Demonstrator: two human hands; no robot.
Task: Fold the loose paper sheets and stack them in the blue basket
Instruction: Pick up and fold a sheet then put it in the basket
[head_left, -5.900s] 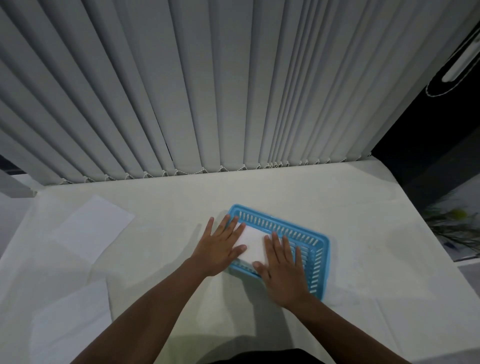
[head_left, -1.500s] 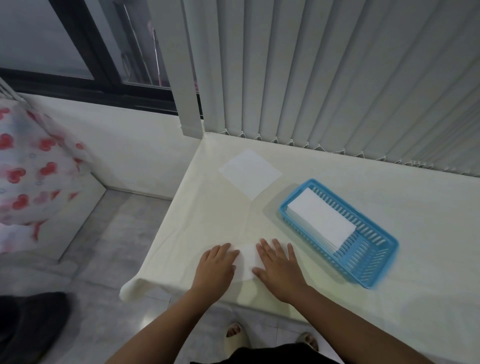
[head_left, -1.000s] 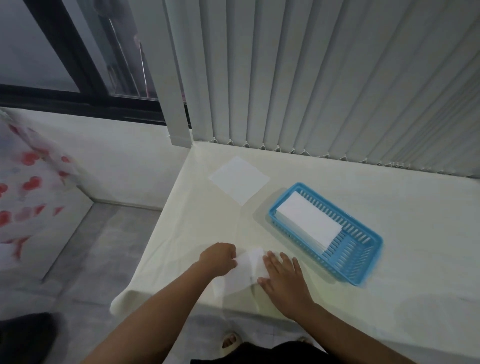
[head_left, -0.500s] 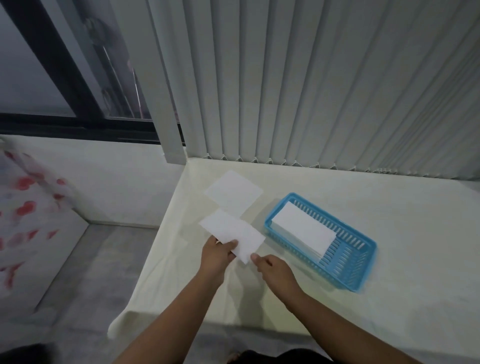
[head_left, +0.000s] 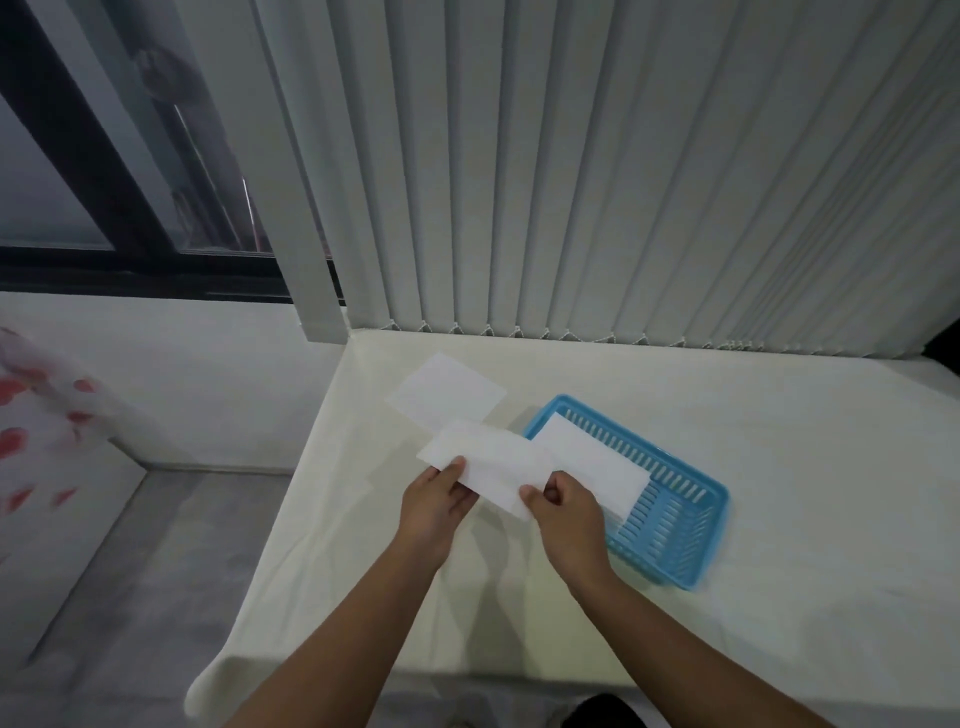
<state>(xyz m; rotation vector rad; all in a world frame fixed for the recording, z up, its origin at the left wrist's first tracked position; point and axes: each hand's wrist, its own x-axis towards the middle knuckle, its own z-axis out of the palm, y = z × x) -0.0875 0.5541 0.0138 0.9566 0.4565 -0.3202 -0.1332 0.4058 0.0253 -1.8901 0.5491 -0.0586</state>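
Observation:
A white paper sheet (head_left: 488, 460) hangs above the table, held by both hands. My left hand (head_left: 436, 501) pinches its near left edge with the thumb on top. My right hand (head_left: 563, 506) pinches its near right corner. The blue basket (head_left: 675, 525) lies on the table just right of my hands, with a stack of folded white sheets (head_left: 592, 462) in its left half. Another loose white sheet (head_left: 447, 392) lies flat on the table beyond the held one.
The table (head_left: 779, 441) has a cream cloth; its left edge drops to a grey tiled floor (head_left: 130, 571). Vertical blinds (head_left: 623, 182) hang along the back edge. A dark window (head_left: 104, 182) is at the far left.
Both hands have lifted the sheet off the table's near edge and carried it up and rightward, towards the basket. The view has tilted up.

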